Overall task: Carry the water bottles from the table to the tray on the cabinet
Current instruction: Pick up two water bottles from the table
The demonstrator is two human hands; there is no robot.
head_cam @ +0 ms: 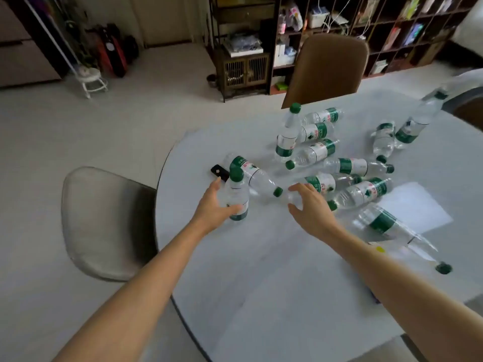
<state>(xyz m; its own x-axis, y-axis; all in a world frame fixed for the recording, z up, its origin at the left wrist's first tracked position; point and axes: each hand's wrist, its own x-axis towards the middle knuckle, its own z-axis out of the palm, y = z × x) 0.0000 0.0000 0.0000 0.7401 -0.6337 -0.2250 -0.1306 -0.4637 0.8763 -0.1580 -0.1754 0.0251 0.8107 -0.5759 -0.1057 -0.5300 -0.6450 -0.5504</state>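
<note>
Several clear water bottles with green caps and green labels lie scattered on the white table (261,278). One upright bottle (237,197) stands near the table's left edge, and my left hand (213,207) grips it with the thumb behind and the fingers across its lower front. My right hand (311,209) hovers in a wide C, thumb and fingers on either side of the clear base of a lying bottle (322,183). Another bottle (254,175) lies between my hands. A taller upright bottle (288,134) stands farther back. I do not see the tray.
A small black object (219,172) lies behind the held bottle. A white sheet (418,205) lies at the right under bottles. A grey chair (104,223) stands at the table's left, a brown chair (329,66) at the far side, with dark shelves (379,30) behind.
</note>
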